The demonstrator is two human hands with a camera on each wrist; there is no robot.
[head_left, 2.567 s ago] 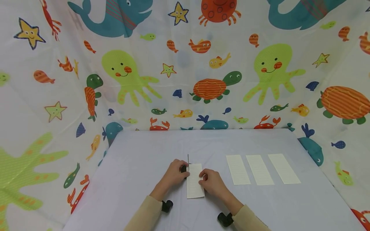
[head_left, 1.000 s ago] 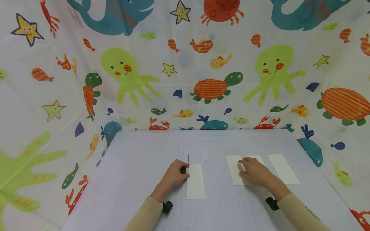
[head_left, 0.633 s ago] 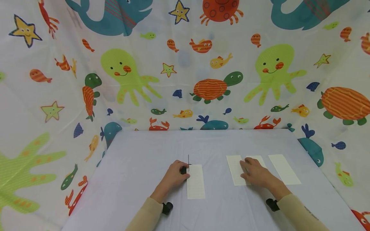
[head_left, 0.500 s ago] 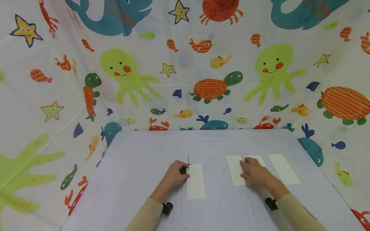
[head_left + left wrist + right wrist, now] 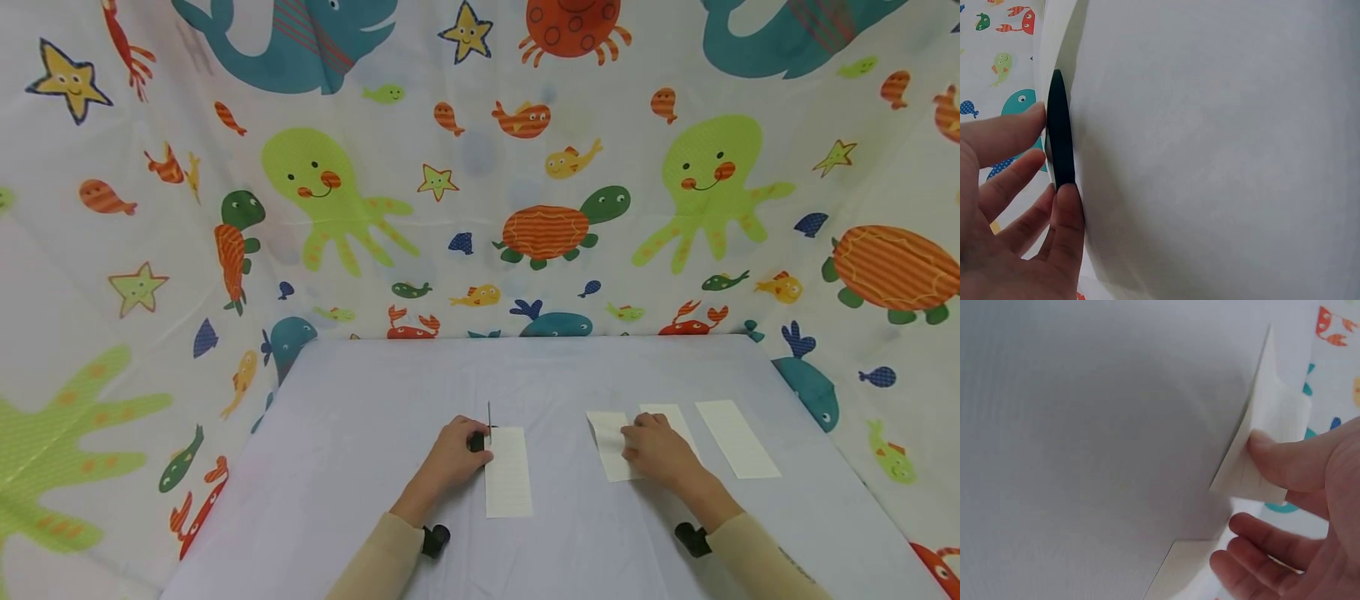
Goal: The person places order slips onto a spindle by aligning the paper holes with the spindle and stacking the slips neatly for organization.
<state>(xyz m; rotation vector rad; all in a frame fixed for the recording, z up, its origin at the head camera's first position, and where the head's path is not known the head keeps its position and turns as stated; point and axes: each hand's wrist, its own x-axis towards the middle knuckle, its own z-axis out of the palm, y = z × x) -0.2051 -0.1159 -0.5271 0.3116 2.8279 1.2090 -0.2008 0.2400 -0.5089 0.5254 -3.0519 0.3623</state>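
Near the middle of the table my left hand (image 5: pixel 450 456) pinches a dark, slim object (image 5: pixel 1061 128) at the left edge of a ruled paper slip (image 5: pixel 509 483). In the left wrist view this object is long and tapered at its top; its exact kind does not show. A thin dark line rises from it above the paper's top in the head view. My right hand (image 5: pixel 657 450) pinches another paper slip (image 5: pixel 604 442), the leftmost in the row at right. That slip bends up, with the thumb on its face in the right wrist view; the index finger is mostly hidden behind it.
Two more paper slips (image 5: pixel 737 439) lie flat at the right, one partly behind my right hand. A white cloth covers the table (image 5: pixel 360 417). A sea-animal curtain (image 5: pixel 465 167) hangs behind and along both sides.
My right hand has left the middle slip for the row at right. It now grips the leftmost slip, whose top has bent and shifted toward me. My left hand keeps its place.
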